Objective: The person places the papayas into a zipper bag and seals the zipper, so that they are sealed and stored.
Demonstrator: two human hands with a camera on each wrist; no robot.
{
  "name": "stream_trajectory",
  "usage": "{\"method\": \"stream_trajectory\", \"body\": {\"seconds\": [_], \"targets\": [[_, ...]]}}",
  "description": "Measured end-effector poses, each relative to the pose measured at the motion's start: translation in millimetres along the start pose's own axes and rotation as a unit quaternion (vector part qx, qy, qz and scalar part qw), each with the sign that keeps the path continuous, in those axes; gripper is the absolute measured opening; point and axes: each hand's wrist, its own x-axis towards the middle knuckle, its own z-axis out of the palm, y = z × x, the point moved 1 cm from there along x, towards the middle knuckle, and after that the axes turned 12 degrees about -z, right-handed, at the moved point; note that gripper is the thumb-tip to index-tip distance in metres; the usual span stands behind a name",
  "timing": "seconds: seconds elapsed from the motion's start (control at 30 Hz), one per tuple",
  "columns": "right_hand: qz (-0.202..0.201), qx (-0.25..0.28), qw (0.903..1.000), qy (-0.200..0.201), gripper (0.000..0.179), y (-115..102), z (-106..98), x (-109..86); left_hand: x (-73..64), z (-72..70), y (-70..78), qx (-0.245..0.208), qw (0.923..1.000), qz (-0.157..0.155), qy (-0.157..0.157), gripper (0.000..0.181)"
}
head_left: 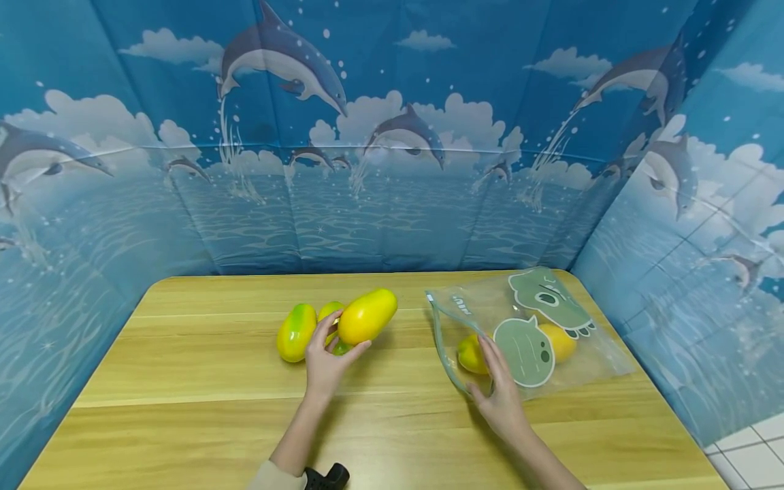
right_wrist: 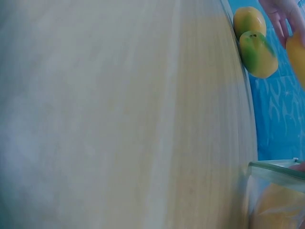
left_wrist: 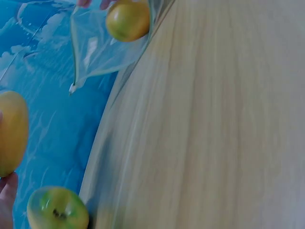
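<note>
In the head view my left hand (head_left: 326, 367) grips a yellow mango (head_left: 370, 316) between thumb and fingers, held above the table. Close behind and left of that hand lie a green-streaked mango (head_left: 297, 332) and a second one (head_left: 331, 311), partly hidden by the fingers. My right hand (head_left: 503, 403) holds the upper lip of a clear zip bag (head_left: 603, 364), thumb at the green rim and fingers over the film. The bag's mouth gapes toward the left. Inside it a mango (head_left: 470, 354) lies near the opening and another yellow one (head_left: 560, 342) sits deeper, partly covered by the print.
A wooden table (head_left: 184, 381) carries everything. Behind it hangs a blue dolphin-print cloth (head_left: 392, 218), which also runs along the right side. A black wrist strap (head_left: 327, 478) shows at my left sleeve (head_left: 275, 476).
</note>
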Motion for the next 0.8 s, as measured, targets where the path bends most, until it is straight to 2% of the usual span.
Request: {"method": "stream_trajectory", "body": {"seconds": [0.13, 0.27, 0.37, 0.53, 0.8], "targets": [[0.003, 0.005, 1.0000, 0.000, 0.093, -0.1, -0.1, -0.1, 4.8, 11.0, -21.1, 0.009, 0.9999, 0.004, -0.009, 0.064], [0.003, 0.004, 1.0000, 0.001, 0.094, 0.1, -0.1, -0.4, 2.5, 21.1, -25.7, 0.022, 0.9994, 0.013, -0.024, 0.064], [0.004, -0.001, 1.0000, 0.000, 0.095, -0.3, -0.3, -0.4, -1.6, 27.5, -19.3, 0.022, 0.9986, 0.022, -0.043, 0.062], [0.007, -0.006, 1.0000, -0.001, 0.095, -0.5, -0.3, 0.0, -10.0, 35.4, -4.4, 0.025, 0.9964, 0.017, -0.079, 0.060], [-0.003, -0.001, 1.0000, 0.009, 0.091, -8.4, -0.7, 6.0, -13.0, 51.8, -6.6, 0.045, 0.9903, 0.038, -0.126, 0.058]]}}
